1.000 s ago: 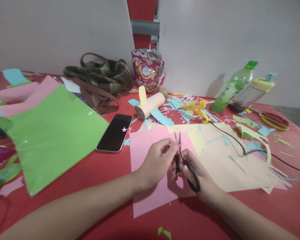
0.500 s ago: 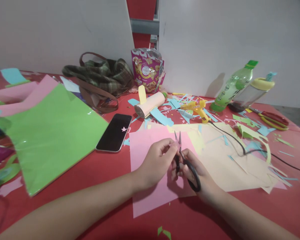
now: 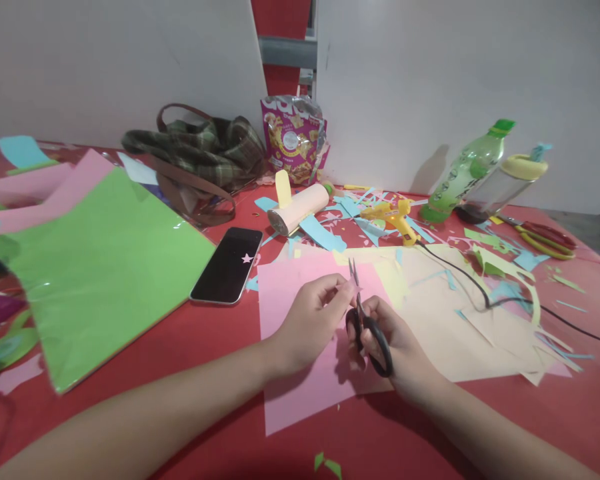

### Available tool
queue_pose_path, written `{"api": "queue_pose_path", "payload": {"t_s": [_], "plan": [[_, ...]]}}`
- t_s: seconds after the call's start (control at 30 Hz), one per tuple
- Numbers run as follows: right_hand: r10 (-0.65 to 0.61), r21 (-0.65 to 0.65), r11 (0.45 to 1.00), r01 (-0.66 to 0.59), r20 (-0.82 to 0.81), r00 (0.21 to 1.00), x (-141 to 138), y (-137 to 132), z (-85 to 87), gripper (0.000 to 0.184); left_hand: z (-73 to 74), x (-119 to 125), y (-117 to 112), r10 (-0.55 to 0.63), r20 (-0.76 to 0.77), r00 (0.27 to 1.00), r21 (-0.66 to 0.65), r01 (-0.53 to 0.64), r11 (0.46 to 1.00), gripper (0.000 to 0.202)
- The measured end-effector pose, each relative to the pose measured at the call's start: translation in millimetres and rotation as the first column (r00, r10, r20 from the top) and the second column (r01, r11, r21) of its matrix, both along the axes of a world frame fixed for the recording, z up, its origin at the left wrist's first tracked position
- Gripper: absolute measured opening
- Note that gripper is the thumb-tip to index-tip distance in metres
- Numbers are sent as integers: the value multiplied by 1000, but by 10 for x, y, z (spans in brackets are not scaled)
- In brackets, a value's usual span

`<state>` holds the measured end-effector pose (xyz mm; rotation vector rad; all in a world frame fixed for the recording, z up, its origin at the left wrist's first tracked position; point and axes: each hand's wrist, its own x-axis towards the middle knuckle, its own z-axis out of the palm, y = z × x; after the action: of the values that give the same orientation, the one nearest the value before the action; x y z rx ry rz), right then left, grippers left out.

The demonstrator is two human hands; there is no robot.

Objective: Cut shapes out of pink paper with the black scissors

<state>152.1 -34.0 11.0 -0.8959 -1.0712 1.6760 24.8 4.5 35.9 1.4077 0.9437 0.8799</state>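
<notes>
My left hand (image 3: 313,320) pinches a small pink paper piece (image 3: 353,287) between thumb and fingers. My right hand (image 3: 397,347) grips small black-handled scissors (image 3: 367,327), whose blades point up and meet at the pink piece. Both hands hover over a pink paper sheet (image 3: 300,333) lying flat on the red table (image 3: 205,347).
A black phone (image 3: 227,265) with a tiny pink star lies left of the sheet. Green paper (image 3: 95,267), a plaid bag (image 3: 200,157), a snack packet (image 3: 293,140), a paper roll (image 3: 300,208), a yellow glue gun (image 3: 395,217) with cord, two bottles (image 3: 467,170) and red scissors (image 3: 545,239) surround scattered scraps.
The scissor blades have come together on the pink piece, and the scissors have tilted slightly left. My hands stay in nearly the same place.
</notes>
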Motion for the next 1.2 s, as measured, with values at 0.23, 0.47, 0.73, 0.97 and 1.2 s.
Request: {"api": "queue_pose_path", "payload": {"t_s": [0.23, 0.47, 0.73, 0.97, 1.2], "plan": [[-188, 5, 982, 188, -14, 982, 55, 54, -4, 27, -25, -23, 22, -69, -12, 998, -33, 69, 997, 26], [-326, 13, 945, 327, -73, 943, 99, 120, 45, 26, -20, -33, 46, -272, -145, 951, -28, 271, 962, 24], [-260, 10, 965, 260, -36, 965, 102, 106, 27, 27, -14, -40, 62, -342, -246, 907, 7, 355, 935, 23], [-286, 8, 958, 286, 35, 958, 97, 103, 28, 28, -21, -58, 101, -290, -242, 926, 23, 305, 952, 22], [-352, -3, 936, 352, 50, 935, 106, 113, -6, 30, -33, -58, 95, -244, -206, 948, 3, 250, 968, 23]]}}
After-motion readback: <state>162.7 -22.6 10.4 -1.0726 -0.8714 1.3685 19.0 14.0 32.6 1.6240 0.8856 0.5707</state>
